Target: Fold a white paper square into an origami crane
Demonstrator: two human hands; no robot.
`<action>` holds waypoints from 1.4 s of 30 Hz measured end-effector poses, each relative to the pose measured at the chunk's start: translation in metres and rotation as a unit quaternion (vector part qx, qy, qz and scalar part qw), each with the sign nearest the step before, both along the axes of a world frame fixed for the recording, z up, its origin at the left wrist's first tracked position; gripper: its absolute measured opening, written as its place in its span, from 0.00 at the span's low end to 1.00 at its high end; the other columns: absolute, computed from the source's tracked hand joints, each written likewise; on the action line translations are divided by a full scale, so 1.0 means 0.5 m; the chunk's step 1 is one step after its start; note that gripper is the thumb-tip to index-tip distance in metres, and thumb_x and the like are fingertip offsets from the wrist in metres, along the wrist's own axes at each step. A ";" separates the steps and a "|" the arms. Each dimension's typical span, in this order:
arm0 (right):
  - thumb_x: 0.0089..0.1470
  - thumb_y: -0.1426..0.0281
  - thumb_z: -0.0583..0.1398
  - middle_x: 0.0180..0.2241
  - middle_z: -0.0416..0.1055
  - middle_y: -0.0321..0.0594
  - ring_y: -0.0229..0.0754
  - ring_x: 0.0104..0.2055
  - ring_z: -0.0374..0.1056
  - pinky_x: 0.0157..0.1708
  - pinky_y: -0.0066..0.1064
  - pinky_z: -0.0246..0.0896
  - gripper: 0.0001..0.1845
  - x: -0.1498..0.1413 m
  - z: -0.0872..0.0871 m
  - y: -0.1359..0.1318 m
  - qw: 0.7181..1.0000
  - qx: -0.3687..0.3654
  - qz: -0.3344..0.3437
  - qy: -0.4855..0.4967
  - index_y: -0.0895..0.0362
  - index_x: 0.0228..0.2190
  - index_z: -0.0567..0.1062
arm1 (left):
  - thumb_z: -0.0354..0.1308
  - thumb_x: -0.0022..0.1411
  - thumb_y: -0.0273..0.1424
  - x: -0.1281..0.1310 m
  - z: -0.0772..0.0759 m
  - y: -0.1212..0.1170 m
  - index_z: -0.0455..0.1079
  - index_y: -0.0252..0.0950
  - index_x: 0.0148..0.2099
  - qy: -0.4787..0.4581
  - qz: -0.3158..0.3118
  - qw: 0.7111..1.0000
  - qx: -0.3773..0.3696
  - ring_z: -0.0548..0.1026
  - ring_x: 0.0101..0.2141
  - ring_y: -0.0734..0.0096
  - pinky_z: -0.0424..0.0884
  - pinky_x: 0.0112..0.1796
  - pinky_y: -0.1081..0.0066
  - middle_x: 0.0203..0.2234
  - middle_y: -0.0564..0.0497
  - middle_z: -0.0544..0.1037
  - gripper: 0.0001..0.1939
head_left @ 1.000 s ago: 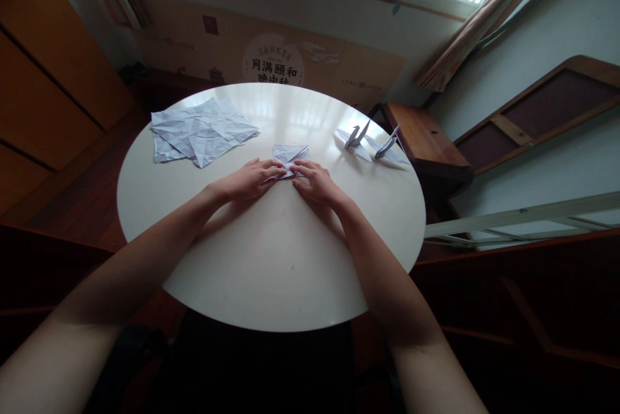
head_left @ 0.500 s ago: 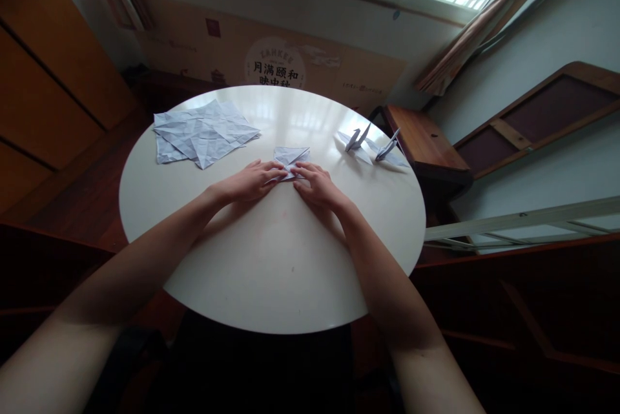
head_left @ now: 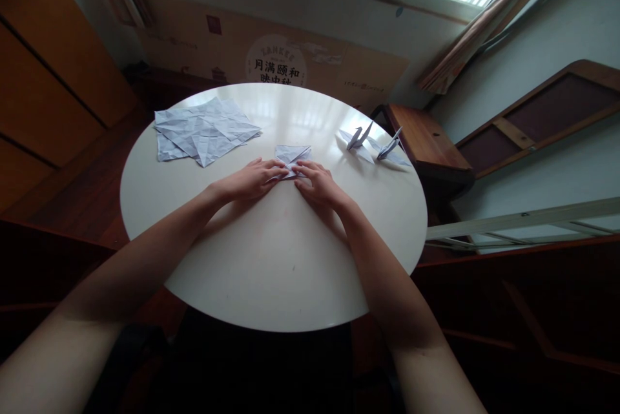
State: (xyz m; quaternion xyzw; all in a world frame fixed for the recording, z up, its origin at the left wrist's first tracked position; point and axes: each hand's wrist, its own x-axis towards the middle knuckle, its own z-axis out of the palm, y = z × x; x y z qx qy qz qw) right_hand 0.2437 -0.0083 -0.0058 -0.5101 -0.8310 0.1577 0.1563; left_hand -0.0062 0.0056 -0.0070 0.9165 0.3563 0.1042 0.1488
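Observation:
A small folded sheet of paper [head_left: 292,154] lies on the white table, straight in front of me. Its upper part shows slanting crease lines, and my fingers cover its near edge. My left hand [head_left: 259,178] grips the paper at its near left corner, fingers reaching over it from the side. From the other side my right hand [head_left: 316,181] holds the near right part, its fingertips on the paper and close to those of the left. What the thumbs do under the fingers is partly hidden.
Creased paper sheets [head_left: 206,130] lie in a loose pile at the table's far left. Two folded paper cranes [head_left: 357,139] stand at the far right. The round white table [head_left: 271,272] has its near edge below my forearms. A wooden cabinet [head_left: 426,143] stands beyond its right edge.
The view has shifted very slightly. Both hands stay on the folded paper in nearly the same position.

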 end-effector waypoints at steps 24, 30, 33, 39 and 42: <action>0.64 0.64 0.59 0.69 0.65 0.47 0.57 0.72 0.57 0.71 0.55 0.51 0.27 -0.003 0.006 -0.002 1.000 -0.011 -0.002 -0.003 0.53 0.63 0.74 | 0.41 0.78 0.37 0.003 0.005 -0.003 0.65 0.42 0.70 0.002 0.001 1.000 -0.002 0.67 0.66 0.52 0.52 0.68 0.45 0.69 0.42 0.66 0.25; 0.64 0.64 0.59 0.68 0.66 0.46 0.56 0.71 0.58 0.71 0.55 0.51 0.26 -0.001 0.001 -0.001 1.000 -0.005 -0.001 0.003 0.51 0.63 0.74 | 0.41 0.78 0.37 0.002 0.006 -0.004 0.65 0.43 0.70 0.006 0.000 1.000 -0.001 0.67 0.65 0.52 0.52 0.68 0.45 0.69 0.42 0.65 0.25; 0.64 0.64 0.59 0.68 0.66 0.46 0.56 0.71 0.59 0.71 0.54 0.52 0.27 -0.001 0.000 -0.001 1.000 -0.003 -0.004 0.001 0.52 0.62 0.75 | 0.41 0.78 0.37 0.002 0.009 -0.005 0.65 0.43 0.70 0.004 0.000 1.000 -0.004 0.67 0.65 0.52 0.52 0.68 0.46 0.69 0.43 0.65 0.25; 0.64 0.65 0.59 0.68 0.66 0.46 0.56 0.71 0.59 0.71 0.55 0.52 0.26 -0.002 0.003 -0.003 1.000 -0.002 -0.003 0.003 0.52 0.62 0.75 | 0.41 0.78 0.36 0.002 0.010 -0.005 0.65 0.43 0.70 0.001 -0.005 1.000 -0.001 0.67 0.65 0.53 0.53 0.68 0.47 0.69 0.42 0.66 0.24; 0.64 0.65 0.59 0.68 0.66 0.46 0.56 0.71 0.59 0.71 0.55 0.52 0.27 -0.003 0.004 -0.003 1.000 -0.004 -0.005 0.000 0.52 0.62 0.75 | 0.42 0.78 0.36 0.002 0.010 -0.005 0.65 0.42 0.69 -0.003 -0.009 1.000 0.002 0.67 0.65 0.53 0.54 0.68 0.48 0.68 0.42 0.66 0.24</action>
